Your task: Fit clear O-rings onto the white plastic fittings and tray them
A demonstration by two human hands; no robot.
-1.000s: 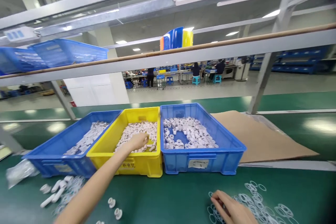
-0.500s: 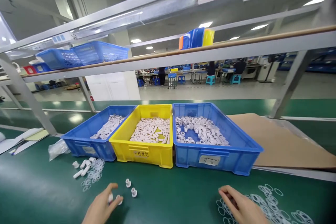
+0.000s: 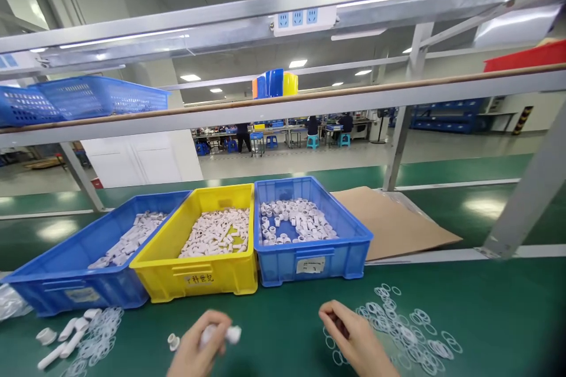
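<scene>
My left hand [image 3: 198, 346] is closed round white plastic fittings. One white fitting [image 3: 233, 334] sticks out past its fingertips, and another pale piece shows partly between the fingers. Just left of that hand, a small flanged white fitting [image 3: 173, 341] stands upright on the green table. My right hand [image 3: 351, 336] is pinched, thumb against fingers, at the left edge of a loose pile of thin translucent rings [image 3: 398, 330]. Whatever its fingertips may hold is too small to make out.
A blue bin [image 3: 312, 268], a yellow bin [image 3: 194, 277] and another blue bin [image 3: 79, 291] hold white fittings. At left lie several white tubes [image 3: 73, 341] and more rings [image 3: 99, 336]. Cardboard [image 3: 389, 221] lies behind; a shelf [image 3: 283, 107] crosses above.
The view has turned right, so the bins sit further left. My left hand has closed round the fittings and come nearer my right hand, which stays pinched. One standing fitting shows instead of two.
</scene>
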